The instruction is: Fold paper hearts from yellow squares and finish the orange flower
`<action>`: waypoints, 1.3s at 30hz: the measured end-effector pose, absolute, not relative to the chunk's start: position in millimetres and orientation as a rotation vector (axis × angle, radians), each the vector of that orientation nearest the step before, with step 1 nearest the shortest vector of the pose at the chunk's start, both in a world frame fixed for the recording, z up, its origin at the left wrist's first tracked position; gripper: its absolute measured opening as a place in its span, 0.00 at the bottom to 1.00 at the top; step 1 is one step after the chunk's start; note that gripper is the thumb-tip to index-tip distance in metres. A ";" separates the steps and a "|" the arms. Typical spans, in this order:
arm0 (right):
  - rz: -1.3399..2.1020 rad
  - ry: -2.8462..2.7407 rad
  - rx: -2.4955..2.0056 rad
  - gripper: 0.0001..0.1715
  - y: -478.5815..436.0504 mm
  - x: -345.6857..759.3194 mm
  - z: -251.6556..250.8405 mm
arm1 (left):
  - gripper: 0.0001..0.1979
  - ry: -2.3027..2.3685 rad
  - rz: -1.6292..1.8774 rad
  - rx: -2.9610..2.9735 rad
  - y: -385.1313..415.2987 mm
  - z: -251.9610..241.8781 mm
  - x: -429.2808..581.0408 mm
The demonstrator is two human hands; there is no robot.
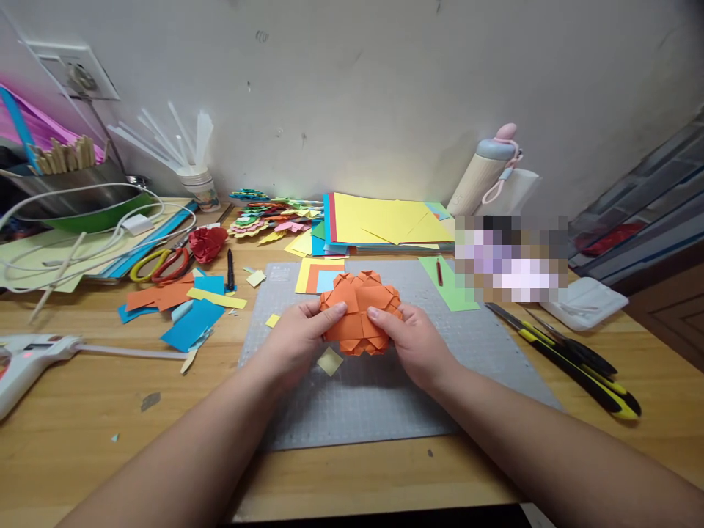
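Between my two hands is an orange folded-paper flower (361,301) with pleated, scalloped edges and a flat creased middle. My left hand (300,334) grips its left side, thumb pressed on top and fingers hidden underneath. On the right side my right hand (418,337) pinches it the same way. The paper flower is held over a grey cutting mat (363,418). Below its left edge a small pale yellow paper square (330,361) lies on the mat, and a smaller yellow scrap (273,320) sits near my left hand.
Coloured paper sheets (379,220) are stacked at the back. Orange and blue scraps (195,323), scissors (159,265), a red crumpled paper piece (207,243) and a glue gun (38,359) lie left. A utility knife (572,370) lies right; a bottle (481,180) leans behind.
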State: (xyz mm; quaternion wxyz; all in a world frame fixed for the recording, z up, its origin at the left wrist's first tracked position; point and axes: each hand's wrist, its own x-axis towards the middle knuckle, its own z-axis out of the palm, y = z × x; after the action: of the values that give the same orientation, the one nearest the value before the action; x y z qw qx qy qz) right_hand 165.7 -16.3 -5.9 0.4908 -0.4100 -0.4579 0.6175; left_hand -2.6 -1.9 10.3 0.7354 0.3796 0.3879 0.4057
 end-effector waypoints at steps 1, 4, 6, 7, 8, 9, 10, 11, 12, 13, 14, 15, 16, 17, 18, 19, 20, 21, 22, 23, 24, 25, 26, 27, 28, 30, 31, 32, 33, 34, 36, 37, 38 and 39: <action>1.479 -1.132 -1.005 0.13 -16.8 165.6 -5.6 | 0.14 0.864 0.899 0.832 -2.2 10.4 -2.6; 1.432 -1.157 -1.023 0.14 -17.3 165.0 -4.2 | 0.15 0.837 0.911 0.848 -2.2 11.4 -2.6; 1.414 -1.148 -1.033 0.15 -17.4 164.6 -3.7 | 0.16 0.829 0.912 0.853 -2.1 11.9 -2.3; 1.412 -1.150 -1.038 0.16 -17.7 164.4 -3.7 | 0.16 0.839 0.908 0.850 -2.1 11.9 -1.9; 1.412 -1.159 -1.043 0.16 -18.1 164.2 -3.8 | 0.16 0.855 0.902 0.842 -2.1 11.6 -1.6; 1.413 -1.172 -1.046 0.16 -18.7 164.0 -4.1 | 0.16 0.869 0.894 0.832 -2.1 11.1 -1.4; 1.413 -1.185 -1.048 0.15 -19.4 163.8 -4.4 | 0.17 0.879 0.883 0.822 -2.1 10.3 -1.2; 1.412 -1.194 -1.050 0.15 -20.1 163.6 -4.7 | 0.17 0.888 0.875 0.815 -2.1 9.4 -1.2; 1.409 -1.199 -1.049 0.15 -20.7 163.5 -5.0 | 0.17 0.896 0.867 0.813 -2.1 8.5 -1.3; 1.408 -1.200 -1.045 0.14 -21.1 163.4 -5.3 | 0.17 0.901 0.862 0.818 -2.1 7.5 -1.5; 1.409 -1.198 -1.039 0.14 -21.5 163.4 -5.5 | 0.17 0.906 0.859 0.825 -2.1 6.5 -1.9; 1.411 -1.198 -1.029 0.14 -21.7 163.5 -5.6 | 0.16 0.909 0.857 0.833 -2.1 5.6 -2.3; 1.414 -1.200 -1.018 0.14 -21.8 163.6 -5.7 | 0.16 0.907 0.853 0.841 -2.1 4.9 -2.7; 1.417 -1.206 -1.012 0.13 -21.9 163.7 -5.6 | 0.16 0.898 0.849 0.848 -2.2 4.4 -3.0; 1.417 -1.214 -1.011 0.13 -22.0 163.9 -5.6 | 0.16 0.885 0.846 0.852 -2.3 4.2 -3.2; 1.418 -1.222 -1.013 0.13 -22.0 164.0 -5.5 | 0.16 0.868 0.845 0.850 -2.5 4.2 -3.2; 1.419 -1.226 -1.016 0.12 -22.2 164.0 -5.4 | 0.16 0.851 0.846 0.842 -2.7 4.5 -3.2; 1.420 -1.230 -1.014 0.12 -22.3 163.9 -5.4 | 0.16 0.834 0.847 0.833 -3.0 5.0 -3.1; 1.423 -1.233 -1.003 0.12 -22.5 163.8 -5.4 | 0.17 0.822 0.845 0.825 -3.2 5.5 -3.0; 1.428 -1.237 -0.985 0.12 -22.7 163.7 -5.5 | 0.17 0.814 0.838 0.820 -3.4 6.1 -3.1; 1.431 -1.242 -0.966 0.12 -23.0 163.5 -5.7 | 0.17 0.809 0.824 0.820 -3.5 6.7 -3.2; 1.434 -1.254 -0.954 0.11 -23.3 163.5 -5.9 | 0.17 0.808 0.809 0.824 -3.6 7.2 -3.5; 1.435 -1.266 -0.949 0.11 -23.6 163.5 -6.1 | 0.17 0.811 0.796 0.829 -3.6 7.6 -3.9; 1.434 -1.277 -0.951 0.11 -23.8 163.7 -6.3 | 0.17 0.817 0.788 0.833 -3.5 7.8 -4.3; 1.432 -1.286 -0.957 0.11 -23.9 164.0 -6.5 | 0.18 0.824 0.786 0.836 -3.3 7.7 -4.7; 1.423 -1.302 -0.965 0.12 -23.6 164.6 -6.9 | 0.18 0.833 0.787 0.843 -2.6 6.6 -5.3; 1.422 -1.307 -0.962 0.12 -23.4 164.9 -7.1 | 0.19 0.832 0.789 0.847 -2.2 5.6 -5.5; 1.423 -1.308 -0.956 0.12 -23.0 164.9 -7.3 | 0.19 0.833 0.789 0.854 -1.7 4.3 -5.6; 1.426 -1.309 -0.949 0.13 -22.8 164.7 -7.4 | 0.19 0.835 0.789 0.864 -1.2 2.8 -5.5; 1.431 -1.307 -0.943 0.13 -22.6 164.3 -7.5 | 0.20 0.839 0.790 0.878 -0.8 1.3 -5.4; 1.438 -1.301 -0.942 0.13 -23.0 163.0 -7.3 | 0.20 0.855 0.806 0.909 -0.5 -1.3 -4.6; 1.443 -1.301 -0.944 0.13 -23.3 162.2 -7.0 | 0.20 0.869 0.819 0.921 -0.6 -2.1 -4.2; 1.445 -1.301 -0.942 0.13 -23.8 161.6 -6.5 | 0.20 0.885 0.834 0.928 -0.8 -2.5 -3.7; 1.450 -1.305 -0.936 0.13 -24.1 161.3 -6.0 | 0.20 0.897 0.851 0.927 -1.2 -2.5 -3.3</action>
State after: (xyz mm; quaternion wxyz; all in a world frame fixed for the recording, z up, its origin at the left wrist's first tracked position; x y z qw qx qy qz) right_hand 161.3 -24.1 -6.0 0.4697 -0.3820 -0.5323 0.5917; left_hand -3.3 -1.2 -2.5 0.7161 0.4187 0.4053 0.3842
